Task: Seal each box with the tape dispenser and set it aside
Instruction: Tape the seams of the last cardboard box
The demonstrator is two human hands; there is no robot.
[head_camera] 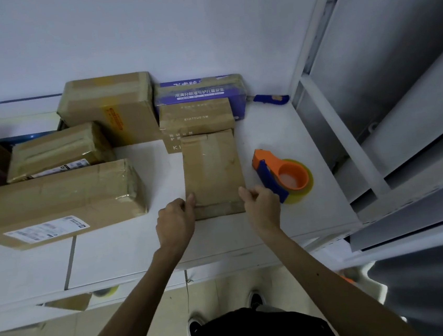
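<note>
Head: box [212,168] long axis points away; left hand [175,222], right hand [262,207] grip near end.

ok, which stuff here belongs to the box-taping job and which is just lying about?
Job: small box, gripped at its near end by left hand and right hand; tape dispenser to its right; taped boxes on the left.
Lying about: blue-handled tool at the back; tape roll below the table.

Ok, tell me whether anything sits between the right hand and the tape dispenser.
Nothing visible does. The right hand grips the near right corner of the small cardboard box, and the tape dispenser lies right beside it on the table.
</note>
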